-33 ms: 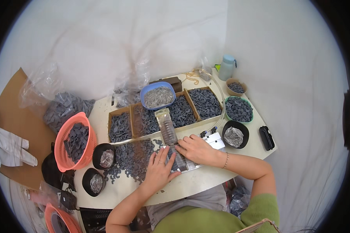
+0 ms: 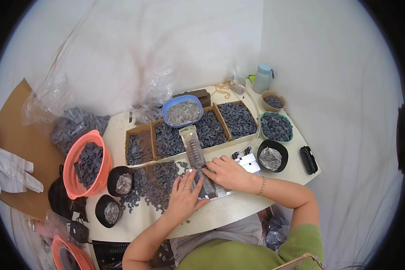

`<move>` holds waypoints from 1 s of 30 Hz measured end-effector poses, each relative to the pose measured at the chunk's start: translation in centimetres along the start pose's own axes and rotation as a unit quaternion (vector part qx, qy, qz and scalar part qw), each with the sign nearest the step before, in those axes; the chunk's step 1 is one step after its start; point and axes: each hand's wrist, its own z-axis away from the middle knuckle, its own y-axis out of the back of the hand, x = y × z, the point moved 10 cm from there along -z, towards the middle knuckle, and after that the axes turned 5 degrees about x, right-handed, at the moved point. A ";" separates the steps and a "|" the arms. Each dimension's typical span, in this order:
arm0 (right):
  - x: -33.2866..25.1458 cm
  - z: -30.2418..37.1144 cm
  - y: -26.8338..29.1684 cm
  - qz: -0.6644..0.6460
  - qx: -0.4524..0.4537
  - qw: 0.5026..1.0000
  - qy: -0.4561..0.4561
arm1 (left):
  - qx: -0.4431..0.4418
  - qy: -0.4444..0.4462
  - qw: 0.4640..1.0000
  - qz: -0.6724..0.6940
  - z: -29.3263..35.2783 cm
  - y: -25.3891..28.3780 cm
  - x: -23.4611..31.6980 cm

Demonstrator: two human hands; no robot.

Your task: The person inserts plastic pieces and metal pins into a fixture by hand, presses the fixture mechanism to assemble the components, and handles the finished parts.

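On the white table in front of me lies a metal jig (image 2: 208,186) with slots. A long clear plastic strip (image 2: 192,145) with rungs reaches from the trays down to the jig's far end. My left hand (image 2: 183,194) rests along the jig's left side, fingers stretched out and apart, with a ring on one finger. My right hand (image 2: 227,174) lies over the jig's right side, its fingers bent together at the end of the strip. What its fingertips hold or press is too small and partly hidden. Loose dark grey pieces (image 2: 154,182) are spread left of my left hand.
Behind stand cardboard trays (image 2: 139,147) of dark grey pieces, with a blue bowl (image 2: 183,110) of metal pins on them. Black bowls (image 2: 107,211) and a coral basket (image 2: 87,165) stand left. Right are a black bowl (image 2: 273,156), green bowl (image 2: 276,127), bottle (image 2: 262,79) and black case (image 2: 308,160).
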 end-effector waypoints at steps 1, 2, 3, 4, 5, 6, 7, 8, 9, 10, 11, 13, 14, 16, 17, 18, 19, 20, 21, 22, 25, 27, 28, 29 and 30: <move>0.1 0.1 0.3 -0.024 0.007 1.000 -0.006 | 0.005 -0.002 1.000 -0.003 0.1 0.1 0.1; 0.2 0.2 0.5 -0.048 0.013 0.999 -0.011 | 0.006 -0.001 1.000 -0.004 0.2 0.1 0.1; 0.1 0.3 0.4 -0.047 0.013 0.999 -0.010 | 0.005 -0.002 1.000 0.000 0.2 0.1 0.1; 0.1 0.4 0.1 -0.042 0.015 0.999 -0.011 | 0.003 -0.003 1.000 0.004 0.2 0.0 0.2; -0.1 0.6 0.0 -0.037 0.017 0.999 -0.012 | 0.004 -0.004 1.000 0.004 0.3 0.1 0.3; -0.4 0.6 -0.1 -0.037 0.017 0.999 -0.012 | 0.001 -0.006 1.000 0.001 0.3 0.2 0.4; -0.9 0.5 0.0 0.008 0.015 1.000 -0.006 | -0.003 -0.008 1.000 -0.002 0.4 0.2 0.5; -1.2 0.3 0.0 0.052 0.013 0.999 0.000 | -0.003 -0.008 1.000 -0.002 0.5 0.4 0.6; -1.3 0.3 0.0 0.052 0.013 0.999 0.000 | -0.003 -0.011 1.000 -0.006 0.6 0.5 0.7; -1.3 0.3 -0.1 0.049 0.004 0.999 -0.003 | -0.003 -0.015 1.000 -0.010 0.6 0.5 0.8; -1.3 0.3 -0.2 0.045 -0.006 0.999 -0.007 | -0.002 -0.016 1.000 -0.010 0.6 0.6 0.8; -0.4 0.5 0.4 -0.006 -0.005 1.000 -0.027 | -0.001 -0.005 1.000 0.010 0.7 0.6 0.5; 0.2 0.8 0.5 -0.058 -0.005 0.997 -0.046 | 0.000 -0.005 1.000 0.010 0.8 0.6 0.4; -0.1 1.6 0.4 -0.073 -0.002 0.996 -0.048 | 0.012 0.010 0.999 0.041 1.0 0.6 -0.1; -0.4 1.9 0.3 -0.088 0.001 0.995 -0.050 | 0.012 0.012 0.999 0.042 1.1 0.6 -0.1; -0.7 1.9 0.1 -0.089 0.000 0.995 -0.049 | 0.016 0.017 0.999 0.046 1.1 0.7 -0.2; -0.9 1.8 0.3 -0.086 0.020 0.995 -0.048 | 0.020 0.020 0.998 0.051 1.1 0.8 -0.3; -1.0 1.7 0.5 -0.083 0.041 0.995 -0.046 | 0.020 0.020 0.998 0.052 1.1 0.8 -0.2; -0.9 1.7 0.3 -0.083 0.040 0.995 -0.046 | 0.012 0.022 0.999 0.049 1.1 0.7 -0.1; -0.6 1.7 0.2 -0.113 0.050 0.991 -0.058 | 0.005 0.024 0.999 0.044 1.1 0.5 0.1; 0.5 1.0 -0.2 -0.194 0.031 0.975 -0.101 | -0.022 0.005 0.999 0.038 1.5 0.4 1.1; 1.2 -0.1 -0.9 -0.244 0.004 0.961 -0.130 | -0.029 -0.004 0.999 0.022 2.2 0.0 1.6; 1.2 -0.5 -2.0 -0.256 -0.026 0.957 -0.132 | -0.037 -0.015 0.999 0.009 2.2 -0.4 2.0; 1.2 -0.9 -3.1 -0.269 -0.057 0.952 -0.133 | -0.036 -0.018 0.999 0.009 2.1 -0.5 2.0; 1.6 -1.4 -3.7 -0.267 -0.056 0.953 -0.135 | -0.032 -0.020 0.999 0.006 1.9 -0.6 2.0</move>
